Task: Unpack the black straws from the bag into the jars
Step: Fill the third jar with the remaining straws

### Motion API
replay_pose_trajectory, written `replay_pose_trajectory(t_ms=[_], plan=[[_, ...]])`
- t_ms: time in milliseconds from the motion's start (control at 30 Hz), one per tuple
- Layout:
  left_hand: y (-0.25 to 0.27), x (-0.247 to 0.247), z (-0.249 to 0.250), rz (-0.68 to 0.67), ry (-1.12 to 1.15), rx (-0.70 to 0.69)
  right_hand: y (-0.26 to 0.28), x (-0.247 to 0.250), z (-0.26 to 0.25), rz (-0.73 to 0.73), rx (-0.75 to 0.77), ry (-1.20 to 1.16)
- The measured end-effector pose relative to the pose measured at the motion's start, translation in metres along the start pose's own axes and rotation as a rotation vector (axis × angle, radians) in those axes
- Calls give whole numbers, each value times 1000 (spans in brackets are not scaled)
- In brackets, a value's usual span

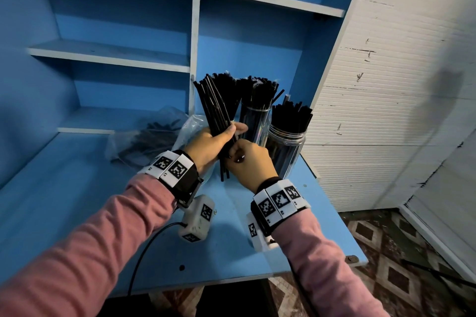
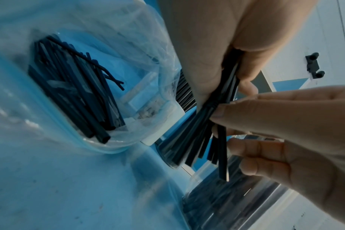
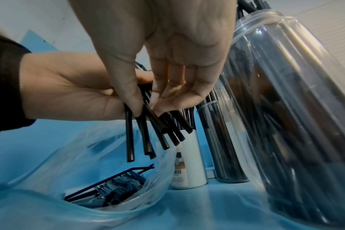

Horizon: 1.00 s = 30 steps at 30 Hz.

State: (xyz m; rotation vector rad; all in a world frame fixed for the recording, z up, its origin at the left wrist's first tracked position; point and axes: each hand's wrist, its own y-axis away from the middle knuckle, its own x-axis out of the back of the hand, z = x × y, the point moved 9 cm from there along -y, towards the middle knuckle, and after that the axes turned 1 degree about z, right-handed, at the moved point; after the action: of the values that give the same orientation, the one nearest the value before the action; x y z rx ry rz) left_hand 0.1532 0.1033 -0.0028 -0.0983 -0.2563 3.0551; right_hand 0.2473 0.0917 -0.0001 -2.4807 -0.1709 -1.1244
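My left grip: clenched round a bundle of black straws, held upright above the tabletop. My right grip: pinching the bundle's lower ends. Behind: two jars, straw-filled. Left: plastic bag, straws inside.

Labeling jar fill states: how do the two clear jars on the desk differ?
The near jar is wide, with a threaded neck; the far jar is narrow and slimmer. The near jar stands at the desk's right edge; the far jar stands behind it, beside the bundle in the left hand. Both are clear, upright and packed with black straws that stick out above their rims.
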Motion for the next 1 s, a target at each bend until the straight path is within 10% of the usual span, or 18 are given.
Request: replay_pose_trajectory(t_ms=[1000], plan=[[5, 10, 32, 58, 141, -67, -5, -3, -7, 41, 32, -47]])
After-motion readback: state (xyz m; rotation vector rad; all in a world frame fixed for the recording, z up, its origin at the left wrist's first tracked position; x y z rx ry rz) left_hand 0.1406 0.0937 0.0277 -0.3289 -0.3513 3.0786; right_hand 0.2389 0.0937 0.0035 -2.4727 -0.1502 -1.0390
